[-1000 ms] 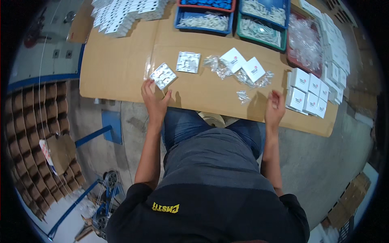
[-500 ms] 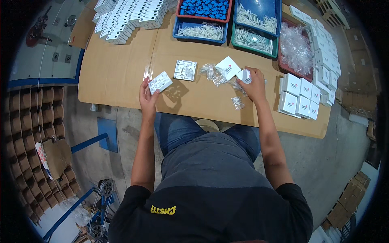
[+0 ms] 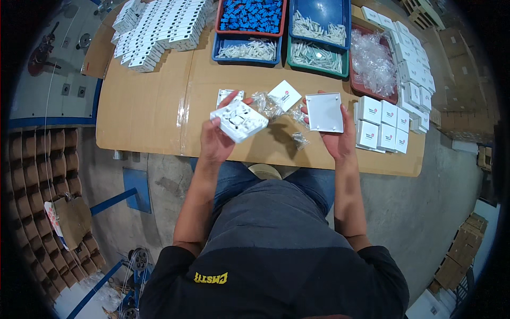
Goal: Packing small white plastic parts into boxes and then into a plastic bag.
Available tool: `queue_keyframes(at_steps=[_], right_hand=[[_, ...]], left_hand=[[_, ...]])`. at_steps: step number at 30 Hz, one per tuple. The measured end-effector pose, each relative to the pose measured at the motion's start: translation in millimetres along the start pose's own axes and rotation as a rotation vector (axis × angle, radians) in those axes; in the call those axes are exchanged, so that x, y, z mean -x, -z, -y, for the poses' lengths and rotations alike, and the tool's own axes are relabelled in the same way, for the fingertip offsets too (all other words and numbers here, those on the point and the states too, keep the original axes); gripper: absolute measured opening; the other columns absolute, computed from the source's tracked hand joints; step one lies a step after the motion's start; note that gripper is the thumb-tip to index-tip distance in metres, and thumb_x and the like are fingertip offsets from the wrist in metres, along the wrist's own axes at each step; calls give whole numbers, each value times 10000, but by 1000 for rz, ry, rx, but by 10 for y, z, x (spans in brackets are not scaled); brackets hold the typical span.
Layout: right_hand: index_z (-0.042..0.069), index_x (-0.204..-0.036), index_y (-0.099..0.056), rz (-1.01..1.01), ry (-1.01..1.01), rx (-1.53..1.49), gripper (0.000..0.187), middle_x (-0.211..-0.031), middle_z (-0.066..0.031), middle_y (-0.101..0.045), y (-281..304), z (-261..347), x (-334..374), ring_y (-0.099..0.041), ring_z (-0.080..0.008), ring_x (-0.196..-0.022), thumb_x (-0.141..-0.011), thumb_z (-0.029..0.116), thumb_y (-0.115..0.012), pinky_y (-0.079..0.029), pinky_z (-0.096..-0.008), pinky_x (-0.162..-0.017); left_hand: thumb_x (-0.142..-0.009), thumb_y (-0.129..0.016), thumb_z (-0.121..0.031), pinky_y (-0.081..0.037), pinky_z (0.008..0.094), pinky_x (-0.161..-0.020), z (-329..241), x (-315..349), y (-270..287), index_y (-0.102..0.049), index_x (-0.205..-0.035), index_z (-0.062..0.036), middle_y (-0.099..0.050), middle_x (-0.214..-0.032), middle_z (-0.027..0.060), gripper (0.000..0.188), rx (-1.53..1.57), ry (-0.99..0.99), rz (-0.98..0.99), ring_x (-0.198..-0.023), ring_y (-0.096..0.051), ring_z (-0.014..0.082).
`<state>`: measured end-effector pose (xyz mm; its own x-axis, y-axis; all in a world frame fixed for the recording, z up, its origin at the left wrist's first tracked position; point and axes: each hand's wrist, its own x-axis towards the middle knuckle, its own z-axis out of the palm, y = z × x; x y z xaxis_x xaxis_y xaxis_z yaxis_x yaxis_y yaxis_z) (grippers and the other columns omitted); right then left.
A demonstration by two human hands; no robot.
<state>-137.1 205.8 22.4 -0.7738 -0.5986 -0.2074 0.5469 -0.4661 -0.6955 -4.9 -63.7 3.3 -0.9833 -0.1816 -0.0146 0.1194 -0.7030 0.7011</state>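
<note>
My left hand (image 3: 217,139) grips a white plastic housing (image 3: 240,121), its moulded face with holes and recesses tilted up, above the table's near part. In my right hand (image 3: 340,141) lies a square white cover (image 3: 324,112), its hollow inner side facing up. Partly hidden behind the left hand, a second white housing (image 3: 224,95) rests on the cardboard. Between the hands lie another white cover (image 3: 285,94) with a small printed mark and clear plastic bags of small parts (image 3: 267,105). One more small bag (image 3: 300,140) sits nearer me.
Beyond are trays of blue pieces (image 3: 251,16) and white plugs (image 3: 247,49), with a red tray of clear bags (image 3: 374,58) on the right. Stacked white covers (image 3: 380,125) stand at the right; rows of white boxes (image 3: 164,29) fill the far left of the cardboard-topped table (image 3: 143,114).
The left hand has raised its housing and brought it rightward. My right hand has lifted a white cover off the table and turned it hollow side up. The whole view has shifted slightly.
</note>
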Motion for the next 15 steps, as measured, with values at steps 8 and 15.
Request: queue_keyframes(at_steps=[8, 15], right_hand=[[3, -1424, -463, -65, 55, 174, 589, -1327, -194, -578, -334, -269, 34, -598, -331, -1203, -989, 392, -538, -521, -413, -953], [20, -1283, -630, -81, 459, 981, 515, -1334, -198, -585, -753, -680, 59, -582, -319, -1226, -816, 162, -794, -454, -395, -1026]], left_hand=[[-949, -332, -562, -489, 468, -998, 249, -61, -317, -330, -1545, -111, -555, -1352, 237, 747, 313, 284, -143, -1176, -607, 324], [-1025, -163, -640, -432, 377, -1065, 398, -7, -579, -403, -1496, -83, -566, -1367, 130, 768, -34, 49, -333, -1219, -569, 254]])
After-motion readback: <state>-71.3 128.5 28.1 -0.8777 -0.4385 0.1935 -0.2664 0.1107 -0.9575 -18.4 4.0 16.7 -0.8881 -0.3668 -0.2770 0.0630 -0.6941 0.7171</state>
